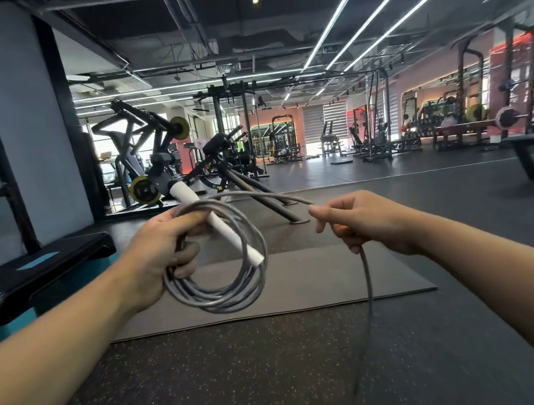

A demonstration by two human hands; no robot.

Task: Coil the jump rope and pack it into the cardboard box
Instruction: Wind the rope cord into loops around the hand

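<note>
My left hand (163, 247) is closed around several grey loops of the jump rope (222, 300), which hang below it as a coil. The rope's handle (219, 222), white with a grey far end, is held with the coil and slants across it. From the coil a strand arcs over to my right hand (364, 219), which pinches it between thumb and fingers. The loose tail of the rope (367, 290) drops from my right hand toward the floor. No cardboard box is in view.
A grey mat (314, 279) lies on the speckled gym floor ahead. A black and teal step platform (39, 274) stands at the left. A weight machine (159, 166) and slanted bars stand beyond the mat, with racks and benches further back and right.
</note>
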